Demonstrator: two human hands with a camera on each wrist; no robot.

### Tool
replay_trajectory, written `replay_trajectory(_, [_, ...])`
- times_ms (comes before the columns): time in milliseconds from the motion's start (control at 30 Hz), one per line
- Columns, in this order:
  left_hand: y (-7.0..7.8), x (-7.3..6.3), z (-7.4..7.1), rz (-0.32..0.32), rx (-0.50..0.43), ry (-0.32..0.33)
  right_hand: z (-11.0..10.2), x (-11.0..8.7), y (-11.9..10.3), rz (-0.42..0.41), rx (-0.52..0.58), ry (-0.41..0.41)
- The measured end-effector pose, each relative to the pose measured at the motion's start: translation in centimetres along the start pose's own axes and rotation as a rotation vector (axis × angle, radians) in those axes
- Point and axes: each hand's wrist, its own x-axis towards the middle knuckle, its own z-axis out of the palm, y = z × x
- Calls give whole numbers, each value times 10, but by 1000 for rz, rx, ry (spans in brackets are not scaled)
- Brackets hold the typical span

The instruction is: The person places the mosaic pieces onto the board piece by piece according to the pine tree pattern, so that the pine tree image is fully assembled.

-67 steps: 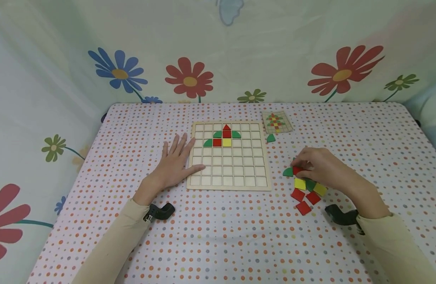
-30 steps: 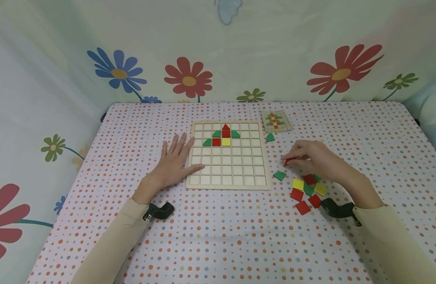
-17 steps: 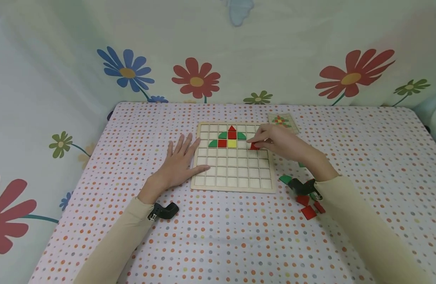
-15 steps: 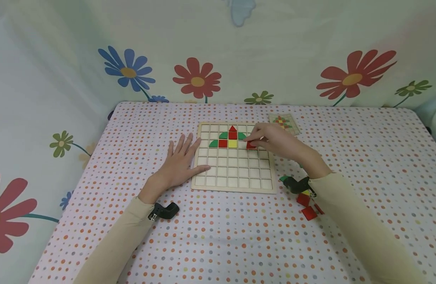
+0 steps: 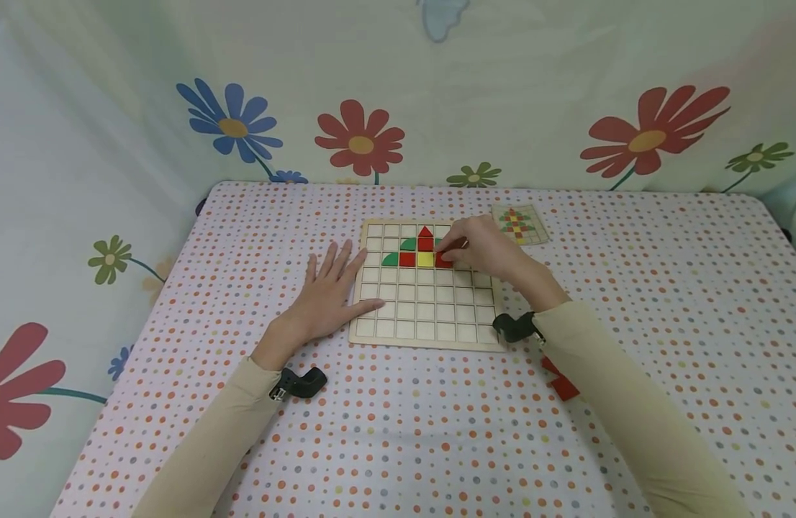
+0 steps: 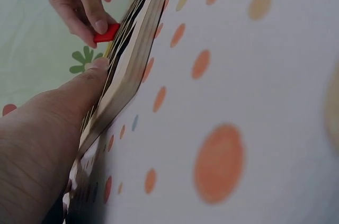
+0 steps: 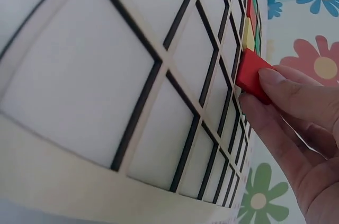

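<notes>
A wooden grid board (image 5: pixel 406 311) lies on the spotted table. My left hand (image 5: pixel 323 302) rests with spread fingers along its left edge, the thumb reaching over the frame. Thumb and fingers of my right hand (image 5: pixel 485 248) pinch a red square tile (image 7: pixel 251 73) at the cell right of the yellow square tile (image 5: pixel 425 260). In the right wrist view the tile looks tilted above the grid. Set in the board are also a red triangle (image 5: pixel 425 232), two red squares and green quarter-round tiles; the right-hand green one is mostly hidden by my fingers.
A small pattern card (image 5: pixel 519 224) with a tree design lies behind the board's right corner. Loose red tiles (image 5: pixel 565 388) show beside my right sleeve, which covers others of that pile. Black wrist cameras (image 5: pixel 514 327) jut from both cuffs.
My right hand has picked a red square from the pile and carried it left over the board, to the cell beside the yellow tile. The left hand has stayed in place.
</notes>
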Motion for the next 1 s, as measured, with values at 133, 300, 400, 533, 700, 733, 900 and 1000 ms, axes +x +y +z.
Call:
replay_trajectory(133, [1,1,0,-1,-2,0,-2,-1,1,-13,-14,-12])
replay_trajectory(300, [0,2,1,-3,2,-3,-2,0,1,-27,-62,-19])
replay_trajectory(400, [0,1,1,-6,4,-2,0,1,-2,-42,-103,-25])
replay_trajectory(533, [0,1,1,-6,4,-1,2,2,-5,-45,-147,-29])
replay_trajectory(700, [0,0,1,-2,4,-5,5,2,-11,-23,-172,-27])
replay_trajectory(733, [0,0,0,-2,4,-4,6,2,-12,-23,-174,-25])
replay_trajectory(900, [1,-1,-2,-2,-2,-2,9,2,-15,-35,-186,-9])
replay_trajectory(1000, [0,0,-2,0,-6,-4,10,1,-15,-25,-190,-4])
